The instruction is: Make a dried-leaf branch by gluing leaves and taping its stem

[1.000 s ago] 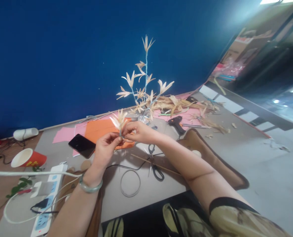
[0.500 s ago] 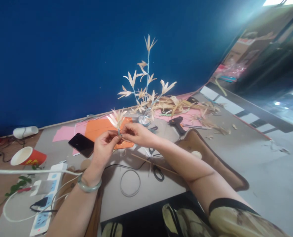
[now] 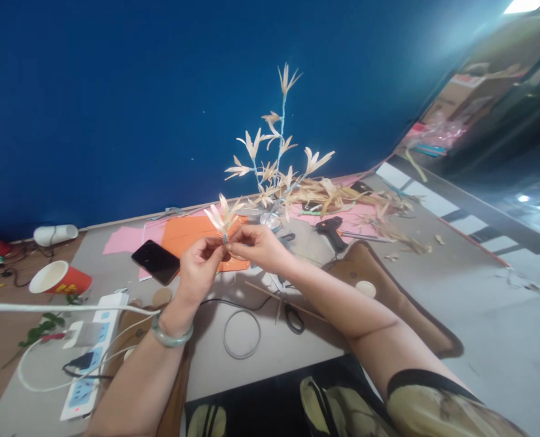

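A pale husk flower [image 3: 224, 213] with pointed petals stands upright between my hands over the table. My left hand [image 3: 201, 262] is closed, thumb and fingers pinching the flower's stem from the left. From the right, my right hand [image 3: 259, 247] pinches the same stem just below the petals, its fingertips meeting the left ones. What the fingertips cover on the stem is hidden. Behind them rises a branched stem [image 3: 282, 130] wrapped in light blue, bearing several similar flowers. Under my hands lies an orange sheet [image 3: 183, 233].
A phone [image 3: 156, 262], a red paper cup [image 3: 63, 279] and a power strip [image 3: 88, 370] lie to the left. A glue gun [image 3: 332, 233], dried husks [image 3: 329, 193] and scissors [image 3: 294, 319] are on the right. A wire ring [image 3: 241, 335] lies in front.
The whole view has shifted slightly, so everything sits a little further right. Both hands keep their pinch on the flower stem, the right fingers slightly readjusted.
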The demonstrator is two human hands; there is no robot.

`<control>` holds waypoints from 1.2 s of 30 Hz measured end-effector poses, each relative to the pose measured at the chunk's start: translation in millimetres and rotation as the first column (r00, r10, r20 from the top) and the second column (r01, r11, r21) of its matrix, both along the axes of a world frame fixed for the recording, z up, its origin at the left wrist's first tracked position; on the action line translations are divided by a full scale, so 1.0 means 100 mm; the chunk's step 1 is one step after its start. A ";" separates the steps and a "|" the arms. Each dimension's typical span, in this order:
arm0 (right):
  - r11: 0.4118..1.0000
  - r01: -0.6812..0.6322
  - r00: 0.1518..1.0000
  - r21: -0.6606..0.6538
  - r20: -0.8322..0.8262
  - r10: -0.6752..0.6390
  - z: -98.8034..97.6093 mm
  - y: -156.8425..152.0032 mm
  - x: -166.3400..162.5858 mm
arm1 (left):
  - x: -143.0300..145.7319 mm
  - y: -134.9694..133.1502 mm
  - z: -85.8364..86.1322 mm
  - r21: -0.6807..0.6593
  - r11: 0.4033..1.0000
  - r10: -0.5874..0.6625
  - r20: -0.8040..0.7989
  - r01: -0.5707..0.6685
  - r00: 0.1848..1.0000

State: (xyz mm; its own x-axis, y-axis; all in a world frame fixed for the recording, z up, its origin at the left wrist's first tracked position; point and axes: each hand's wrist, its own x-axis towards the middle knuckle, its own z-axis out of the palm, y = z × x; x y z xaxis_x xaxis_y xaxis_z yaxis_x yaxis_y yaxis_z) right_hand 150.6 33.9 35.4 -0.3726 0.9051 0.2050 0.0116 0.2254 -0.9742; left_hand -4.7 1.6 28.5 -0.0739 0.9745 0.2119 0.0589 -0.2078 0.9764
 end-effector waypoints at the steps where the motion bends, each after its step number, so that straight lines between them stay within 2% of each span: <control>1: 1.000 -0.008 1.000 -0.024 -0.016 0.008 0.00 0.00 0.00 | 0.00 -0.01 0.00 0.009 1.000 0.004 -0.018 -0.004 1.000; 8: 0.992 -0.063 0.998 -0.107 -0.039 0.059 0.02 0.03 0.03 | -0.01 -0.05 -0.02 0.103 0.995 0.027 -0.171 -0.009 0.985; 14: 0.991 -0.057 0.994 -0.121 -0.102 0.045 0.01 0.01 0.04 | -0.01 -0.07 0.00 0.136 0.991 0.018 -0.171 0.005 0.985; 19: 0.999 -0.024 0.995 -0.035 -0.095 0.021 0.02 0.01 0.04 | -0.01 -0.05 0.01 0.077 0.994 -0.067 -0.052 0.071 0.996; 23: 0.999 -0.037 0.991 0.020 -0.128 0.040 0.02 0.01 0.04 | -0.04 0.00 0.00 -0.053 0.987 -0.135 0.212 0.149 0.968; 25: 0.998 -0.049 0.987 0.036 -0.149 0.053 0.00 0.01 0.04 | -0.06 0.03 0.01 -0.160 0.960 -0.164 0.351 0.231 0.922; 29: 0.993 -0.114 0.969 0.018 -0.220 0.115 -0.03 0.02 0.03 | -0.10 0.07 0.05 -0.335 0.830 -0.240 0.507 0.446 0.828; 33: 0.986 -0.164 0.950 0.003 -0.268 0.159 -0.04 0.02 0.02 | -0.15 0.07 0.07 -0.385 0.742 -0.310 0.529 0.549 0.790; 36: 0.986 -0.168 0.949 -0.008 -0.273 0.159 -0.04 0.03 0.02 | -0.17 0.07 0.06 -0.398 0.736 -0.319 0.510 0.548 0.799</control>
State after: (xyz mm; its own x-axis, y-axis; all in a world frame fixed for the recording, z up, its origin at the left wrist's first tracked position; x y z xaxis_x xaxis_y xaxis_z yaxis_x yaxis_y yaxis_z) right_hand 152.4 36.7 31.3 -0.4506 0.8437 0.2917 -0.2876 0.1721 -0.9421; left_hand -21.9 8.6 34.7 0.4224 0.8673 -0.2634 -0.3091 0.4110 0.8576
